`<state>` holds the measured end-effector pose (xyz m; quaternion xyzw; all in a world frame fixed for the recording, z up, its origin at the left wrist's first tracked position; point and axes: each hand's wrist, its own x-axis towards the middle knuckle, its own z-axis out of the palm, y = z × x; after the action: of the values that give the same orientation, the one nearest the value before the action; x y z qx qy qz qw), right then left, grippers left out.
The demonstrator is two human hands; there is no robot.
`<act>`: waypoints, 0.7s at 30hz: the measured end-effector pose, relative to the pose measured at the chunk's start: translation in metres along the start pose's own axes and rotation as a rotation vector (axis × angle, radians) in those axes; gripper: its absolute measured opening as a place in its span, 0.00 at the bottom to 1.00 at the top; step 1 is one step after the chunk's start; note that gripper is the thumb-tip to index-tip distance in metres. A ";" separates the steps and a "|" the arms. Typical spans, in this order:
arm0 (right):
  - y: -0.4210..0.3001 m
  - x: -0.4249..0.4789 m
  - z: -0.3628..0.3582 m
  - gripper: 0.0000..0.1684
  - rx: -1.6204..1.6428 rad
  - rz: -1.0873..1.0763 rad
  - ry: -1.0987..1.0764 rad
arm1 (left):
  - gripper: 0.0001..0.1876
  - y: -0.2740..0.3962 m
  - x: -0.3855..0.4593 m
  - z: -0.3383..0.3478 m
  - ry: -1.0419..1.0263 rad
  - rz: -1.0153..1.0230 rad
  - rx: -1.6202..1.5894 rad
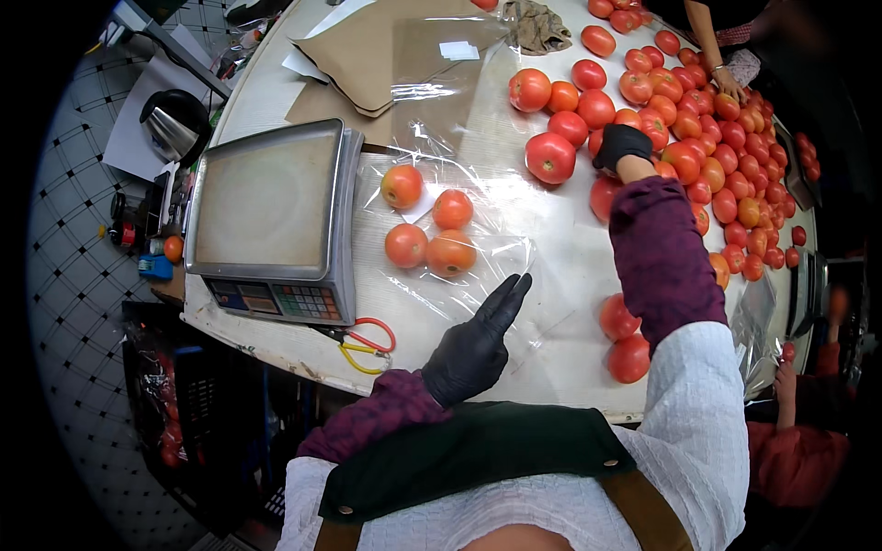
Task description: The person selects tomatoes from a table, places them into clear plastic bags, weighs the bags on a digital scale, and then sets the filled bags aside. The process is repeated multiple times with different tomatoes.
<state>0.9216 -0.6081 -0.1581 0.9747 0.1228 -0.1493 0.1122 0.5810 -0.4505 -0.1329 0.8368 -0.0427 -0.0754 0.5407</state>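
My left hand [475, 344], in a black glove, rests at the near right edge of a clear plastic bag [496, 286]. Two of its fingers are stretched out against the film, and its thumb is hidden. Several tomatoes [451, 253] sit together at the bag, apparently inside it, with a white slip of paper [420, 204] among them. Farther right, my black-gloved right hand [623, 148] reaches into a spread of loose tomatoes [682, 162]. Its fingers curl down beside a partly covered tomato; whether they grip it is hidden.
Left of the bag stands a weighing scale [265, 206], with red-and-yellow-handled scissors [368, 348] by its corner. Brown paper [358, 55], more clear film [431, 89] and a rag [536, 27] lie behind. Another person's hand [729, 84] touches the far tomatoes. Two tomatoes [628, 358] lie near my right sleeve.
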 end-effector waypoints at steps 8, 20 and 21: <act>0.024 -0.212 0.001 0.42 1.784 -0.558 -0.738 | 0.44 -0.003 -0.002 0.008 0.124 0.084 0.070; -0.078 -0.256 0.108 0.26 2.538 -0.218 -0.632 | 0.44 0.001 -0.014 0.006 0.147 0.254 -0.018; -0.077 -0.268 0.081 0.27 2.522 -0.313 -0.620 | 0.41 -0.023 -0.007 0.004 0.274 0.326 0.062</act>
<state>0.6313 -0.6110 -0.1626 0.3093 -0.0202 -0.3892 -0.8675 0.5729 -0.4437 -0.1548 0.8373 -0.1060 0.1291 0.5206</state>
